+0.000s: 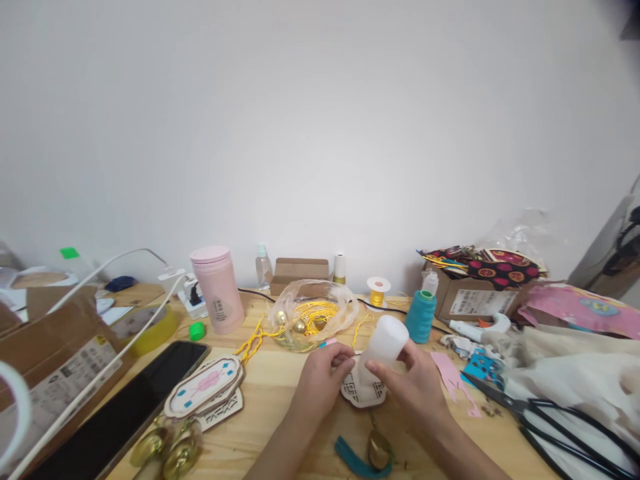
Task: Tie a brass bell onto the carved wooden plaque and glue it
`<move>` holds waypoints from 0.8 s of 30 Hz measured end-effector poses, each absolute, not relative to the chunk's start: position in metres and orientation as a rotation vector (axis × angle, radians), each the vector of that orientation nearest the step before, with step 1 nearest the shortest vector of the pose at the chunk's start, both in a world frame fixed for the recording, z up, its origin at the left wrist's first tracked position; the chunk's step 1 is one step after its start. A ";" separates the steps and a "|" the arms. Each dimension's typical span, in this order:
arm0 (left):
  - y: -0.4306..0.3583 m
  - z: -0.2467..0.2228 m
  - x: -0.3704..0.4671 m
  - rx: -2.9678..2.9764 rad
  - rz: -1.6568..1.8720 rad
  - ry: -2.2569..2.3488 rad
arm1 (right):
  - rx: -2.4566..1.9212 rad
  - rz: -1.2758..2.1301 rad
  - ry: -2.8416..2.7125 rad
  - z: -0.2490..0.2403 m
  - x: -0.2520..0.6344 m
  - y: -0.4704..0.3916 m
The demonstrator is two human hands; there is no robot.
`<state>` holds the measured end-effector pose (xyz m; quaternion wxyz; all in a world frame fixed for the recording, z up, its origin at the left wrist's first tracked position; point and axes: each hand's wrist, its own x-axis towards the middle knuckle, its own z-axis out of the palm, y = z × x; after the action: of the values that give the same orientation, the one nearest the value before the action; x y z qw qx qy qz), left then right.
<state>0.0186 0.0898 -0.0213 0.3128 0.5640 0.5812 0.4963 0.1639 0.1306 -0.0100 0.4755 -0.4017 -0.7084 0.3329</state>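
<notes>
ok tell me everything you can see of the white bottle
The white bottle looks like smooth, slightly translucent plastic, roughly cylindrical, with no label on the side that shows. It is tilted, its broad round end raised and leaning right, its other end pointing down over the openwork plaque. The right hand holds it, thumb across its near side. Whether its lower end touches the plaque cannot be told.

Craft workspace: thread cone (421, 317), scissors (520, 407)
</notes>
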 end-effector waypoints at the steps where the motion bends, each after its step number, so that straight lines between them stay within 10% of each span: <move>1: 0.090 -0.021 0.019 1.487 1.309 1.528 | -0.981 0.815 -1.741 -0.010 0.164 0.131; 24: 0.088 -0.020 0.018 1.601 1.112 1.591 | -0.945 1.099 -1.247 -0.010 0.170 0.143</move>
<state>0.0177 0.0878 -0.0204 0.3075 0.6054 0.6018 0.4205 0.1701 0.1426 -0.0102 0.5766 -0.4038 -0.5329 0.4695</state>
